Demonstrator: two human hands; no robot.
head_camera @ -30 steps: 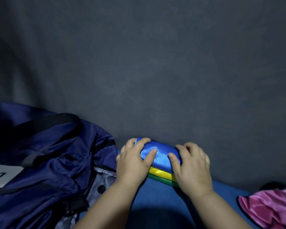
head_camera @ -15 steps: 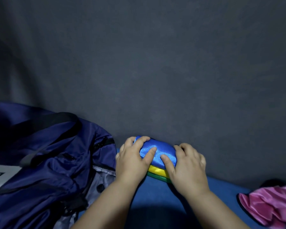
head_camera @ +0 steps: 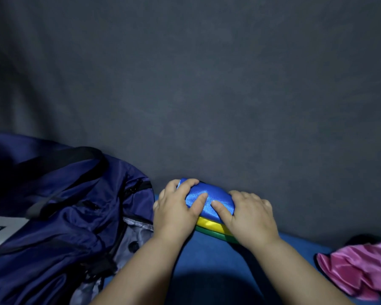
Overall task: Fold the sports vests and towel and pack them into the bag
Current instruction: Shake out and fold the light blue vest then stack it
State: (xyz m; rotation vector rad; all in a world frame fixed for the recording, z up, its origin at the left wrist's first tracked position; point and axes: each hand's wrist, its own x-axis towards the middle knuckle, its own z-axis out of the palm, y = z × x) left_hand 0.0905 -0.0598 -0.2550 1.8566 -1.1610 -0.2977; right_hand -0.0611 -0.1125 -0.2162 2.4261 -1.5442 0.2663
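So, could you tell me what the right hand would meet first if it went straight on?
The right hand grips the blue vest; pushing on past it, it would probably meet the grey backdrop just behind, though depth is unclear.

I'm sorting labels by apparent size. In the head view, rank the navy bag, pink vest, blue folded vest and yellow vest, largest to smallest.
1. navy bag
2. pink vest, though the frame edge cuts it off
3. blue folded vest, partly covered
4. yellow vest, only a thin edge showing
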